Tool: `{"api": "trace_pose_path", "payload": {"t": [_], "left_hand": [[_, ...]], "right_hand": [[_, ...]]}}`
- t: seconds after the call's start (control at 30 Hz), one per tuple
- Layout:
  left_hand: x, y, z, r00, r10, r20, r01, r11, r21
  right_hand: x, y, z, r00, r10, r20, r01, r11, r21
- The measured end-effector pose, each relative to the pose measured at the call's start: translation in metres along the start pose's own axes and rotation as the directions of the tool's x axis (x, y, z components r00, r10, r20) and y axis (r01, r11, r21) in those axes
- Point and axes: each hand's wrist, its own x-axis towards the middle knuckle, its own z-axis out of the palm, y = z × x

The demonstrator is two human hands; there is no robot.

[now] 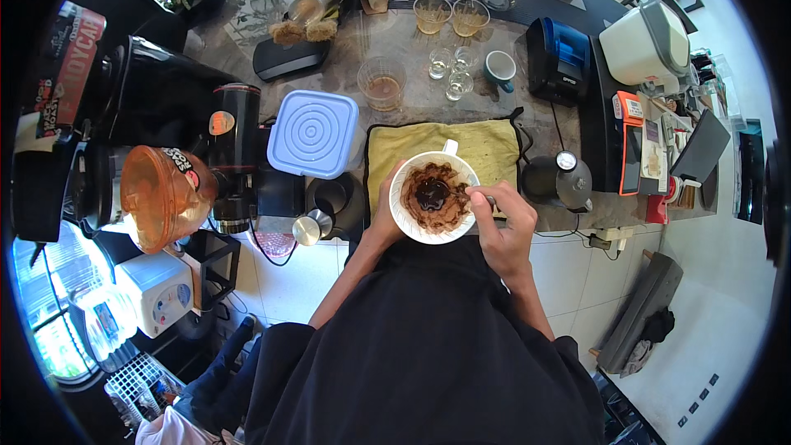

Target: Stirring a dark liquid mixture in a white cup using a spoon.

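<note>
A white coffee dripper with ribbed inner walls is held over the counter's front edge, its small handle pointing away from me. Brown coffee grounds coat its inside, with a dark, wet-looking patch in the middle. My left hand is closed round the dripper's left side, fingers mostly hidden beneath it. At the right rim, my right hand pinches a thin dark handle; its far end cannot be made out. Beneath and behind the dripper lies a yellow-green cloth with dark edging.
Beyond the cloth stand a glass of brown liquid, small glasses and a teal cup. A blue-lidded container and a grinder with an orange hopper are to the left. At right are a kettle and a black-and-blue printer.
</note>
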Motion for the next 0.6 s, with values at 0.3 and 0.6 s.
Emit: {"api": "trace_pose_path", "payload": {"t": [0.3, 0.6], "left_hand": [[-0.002, -0.006, -0.001, 0.999, -0.007, 0.038, 0.009, 0.998, -0.055], [-0.002, -0.012, -0.010, 0.998, -0.046, 0.033, 0.047, 0.998, -0.044]], "right_hand": [[-0.011, 0.005, -0.001, 0.928, 0.372, -0.022, -0.358, 0.906, 0.224], [-0.011, 0.003, -0.004, 0.959, 0.284, -0.018, -0.281, 0.956, 0.085]]}}
